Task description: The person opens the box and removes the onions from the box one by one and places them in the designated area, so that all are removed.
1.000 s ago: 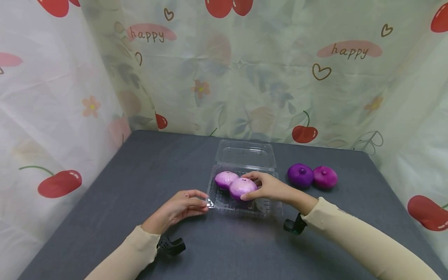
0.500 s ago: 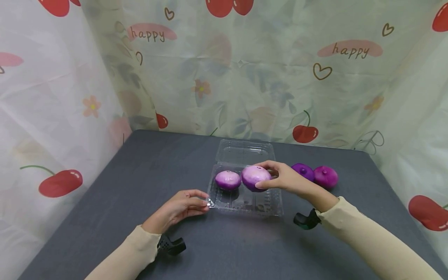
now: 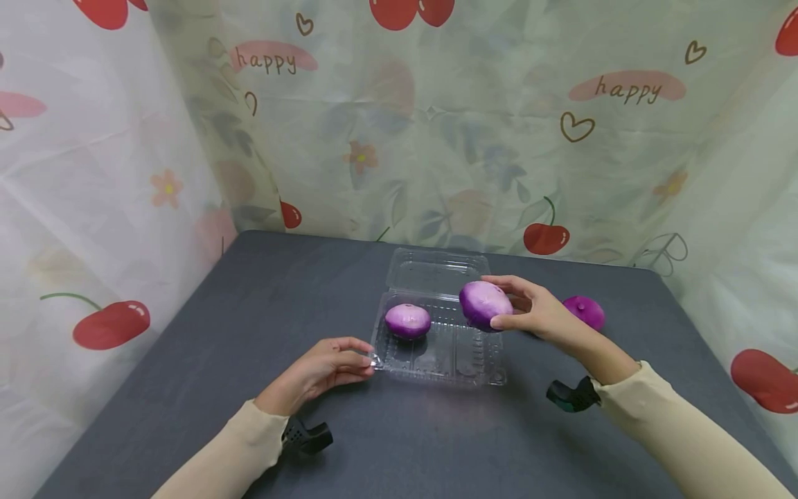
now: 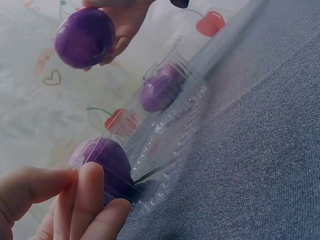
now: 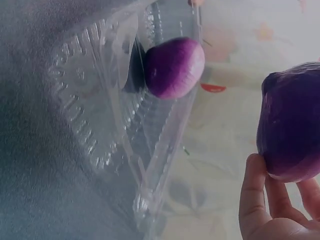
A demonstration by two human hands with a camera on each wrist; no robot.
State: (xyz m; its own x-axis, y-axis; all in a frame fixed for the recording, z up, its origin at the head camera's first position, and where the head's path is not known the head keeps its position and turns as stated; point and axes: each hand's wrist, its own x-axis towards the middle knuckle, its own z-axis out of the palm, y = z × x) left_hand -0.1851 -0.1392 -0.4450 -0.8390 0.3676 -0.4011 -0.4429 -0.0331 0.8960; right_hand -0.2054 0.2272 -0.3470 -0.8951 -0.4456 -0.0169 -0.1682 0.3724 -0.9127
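My right hand (image 3: 539,312) holds a purple onion (image 3: 485,305) with a pale face, raised above the right part of a clear plastic clamshell box (image 3: 445,353). In the right wrist view, fingers and thumb grip this onion (image 5: 290,125) from below. A second purple onion (image 3: 408,321) lies in the left part of the box. My left hand (image 3: 324,371) pinches the box's near left corner between thumb and fingers, seen close up in the left wrist view. The box's lid (image 3: 439,272) is folded back behind it.
A magenta onion (image 3: 584,313) rests on the dark grey table (image 3: 287,291) right of the box. Beside it, a dark purple onion is mostly hidden by the right hand. A printed curtain (image 3: 430,138) stands behind the table and at both sides.
My right hand has lifted its onion from beside the other one in the box and carried it up and to the right. My left hand keeps its pinch on the box corner.
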